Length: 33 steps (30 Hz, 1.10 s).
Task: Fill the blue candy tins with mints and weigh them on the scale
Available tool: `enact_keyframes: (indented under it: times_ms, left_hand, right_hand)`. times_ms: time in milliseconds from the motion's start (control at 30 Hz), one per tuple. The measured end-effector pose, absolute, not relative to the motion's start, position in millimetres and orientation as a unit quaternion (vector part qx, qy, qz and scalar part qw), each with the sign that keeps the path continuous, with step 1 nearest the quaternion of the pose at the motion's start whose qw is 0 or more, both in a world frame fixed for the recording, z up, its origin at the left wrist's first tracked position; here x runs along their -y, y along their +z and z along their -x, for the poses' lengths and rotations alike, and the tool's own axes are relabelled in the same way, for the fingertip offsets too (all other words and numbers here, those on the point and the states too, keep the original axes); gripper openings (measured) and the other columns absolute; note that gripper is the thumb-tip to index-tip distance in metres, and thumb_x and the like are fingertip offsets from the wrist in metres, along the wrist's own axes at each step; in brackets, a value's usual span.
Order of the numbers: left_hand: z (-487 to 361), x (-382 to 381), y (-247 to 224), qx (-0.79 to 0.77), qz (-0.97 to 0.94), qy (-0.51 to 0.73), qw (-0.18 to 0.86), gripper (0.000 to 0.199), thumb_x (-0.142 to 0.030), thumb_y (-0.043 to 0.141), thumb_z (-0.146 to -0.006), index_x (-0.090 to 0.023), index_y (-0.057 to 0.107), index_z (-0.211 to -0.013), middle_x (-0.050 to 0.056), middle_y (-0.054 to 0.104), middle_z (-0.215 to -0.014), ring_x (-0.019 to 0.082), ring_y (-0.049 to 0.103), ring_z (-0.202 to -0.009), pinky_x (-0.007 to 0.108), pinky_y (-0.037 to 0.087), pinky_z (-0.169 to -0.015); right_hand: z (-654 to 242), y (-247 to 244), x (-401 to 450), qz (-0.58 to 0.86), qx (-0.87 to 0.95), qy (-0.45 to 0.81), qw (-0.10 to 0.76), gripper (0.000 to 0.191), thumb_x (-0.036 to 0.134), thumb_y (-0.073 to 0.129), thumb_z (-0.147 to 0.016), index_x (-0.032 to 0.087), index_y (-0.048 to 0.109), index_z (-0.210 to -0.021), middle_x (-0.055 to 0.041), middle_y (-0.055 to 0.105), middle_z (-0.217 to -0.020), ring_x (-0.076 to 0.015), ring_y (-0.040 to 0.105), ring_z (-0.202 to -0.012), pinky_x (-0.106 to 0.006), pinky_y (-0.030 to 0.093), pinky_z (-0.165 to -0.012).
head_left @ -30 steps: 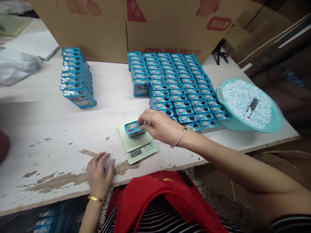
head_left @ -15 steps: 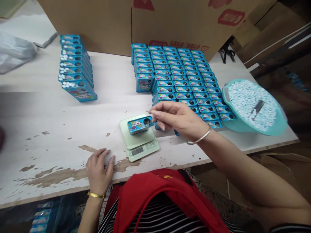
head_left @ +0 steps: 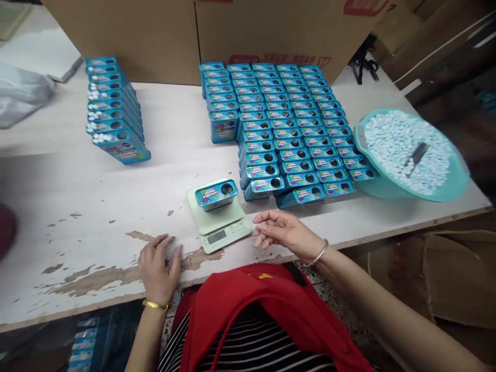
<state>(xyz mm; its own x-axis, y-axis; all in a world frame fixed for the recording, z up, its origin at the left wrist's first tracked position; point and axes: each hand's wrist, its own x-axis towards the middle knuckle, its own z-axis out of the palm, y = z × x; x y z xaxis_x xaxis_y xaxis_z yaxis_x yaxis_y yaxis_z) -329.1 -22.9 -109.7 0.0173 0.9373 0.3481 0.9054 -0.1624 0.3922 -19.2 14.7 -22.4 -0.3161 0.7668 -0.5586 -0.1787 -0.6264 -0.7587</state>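
A blue tin (head_left: 216, 194) with a round dark opening stands on the plate of a pale green scale (head_left: 222, 219). My right hand (head_left: 277, 231) is just right of the scale's display, fingers slightly curled and apart, holding nothing. My left hand (head_left: 159, 263) rests on the table near its front edge, left of the scale, with thumb and fingers spread and nothing in them. Behind the scale to the right stand rows of similar blue tins (head_left: 284, 124). At the left, a row of tins (head_left: 116, 111) has white pieces at their openings.
A turquoise basin (head_left: 457, 181) of small white and pale blue pieces stands at the right, a metal scoop (head_left: 417, 157) in it. A large cardboard box (head_left: 155, 41) is behind the tins. A grey plastic bag (head_left: 23, 93) lies at the far left.
My right hand has moved away from the tin on the scale, toward the front edge. The tin stays on the scale. My left hand has hardly moved. The view has shifted slightly.
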Motion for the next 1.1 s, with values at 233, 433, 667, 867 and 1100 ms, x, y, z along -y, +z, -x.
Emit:
enact_keyframes:
  times_ms: [233,433,667,867,1100]
  left_hand:
    - [305,-5,-76,-0.605,-0.707,0.350,0.110,0.045,-0.036,0.064,-0.079,-0.019,0.052,-0.119,0.011,0.057,-0.115,0.024,0.052,-0.110,0.043,0.042,-0.096]
    - [268,-69,-62,-0.530,-0.731,0.364,0.230,0.081,-0.046,0.072,-0.070,-0.021,0.034,-0.137,0.012,0.053,-0.128,0.025,0.050,-0.119,0.043,0.038,-0.103]
    - [257,-85,-46,-0.457,-0.787,0.349,0.224,0.037,-0.032,0.062,-0.079,-0.022,0.054,-0.113,0.006,0.065,-0.103,0.019,0.061,-0.093,0.035,0.046,-0.083]
    - [262,-74,-7,-0.333,-0.906,0.253,-0.071,0.040,-0.015,0.056,-0.076,-0.027,0.056,-0.114,0.006,0.065,-0.112,0.022,0.057,-0.098,0.043,0.034,-0.094]
    - [275,-67,-10,-0.342,-0.888,0.281,-0.126,0.047,-0.015,0.058,-0.075,-0.029,0.054,-0.120,0.006,0.066,-0.109,0.022,0.058,-0.098,0.040,0.035,-0.090]
  right_hand:
    - [37,-35,-9,0.470,0.253,0.765,0.362,0.034,0.040,0.071,-0.074,0.013,0.058,-0.088,0.0001,0.060,-0.071,-0.0070,0.058,-0.053,-0.017,0.043,-0.044]
    - [63,-38,-20,0.418,0.141,0.796,0.414,0.042,0.046,0.070,-0.075,0.010,0.059,-0.093,-0.0024,0.060,-0.073,-0.0090,0.059,-0.057,-0.017,0.044,-0.045]
    - [71,-34,-28,0.400,0.070,0.801,0.440,0.032,0.042,0.056,-0.088,0.010,0.057,-0.091,-0.0050,0.061,-0.069,-0.0107,0.059,-0.055,-0.018,0.043,-0.045]
    - [80,-20,-36,0.354,-0.045,0.818,0.450,0.038,0.039,0.030,-0.098,0.013,0.055,-0.086,-0.0013,0.054,-0.063,-0.0103,0.054,-0.050,-0.019,0.036,-0.040]
    - [93,-21,-38,0.342,-0.083,0.824,0.444,0.023,0.029,0.040,-0.095,0.013,0.053,-0.083,0.0004,0.051,-0.061,-0.0087,0.051,-0.047,-0.018,0.031,-0.039]
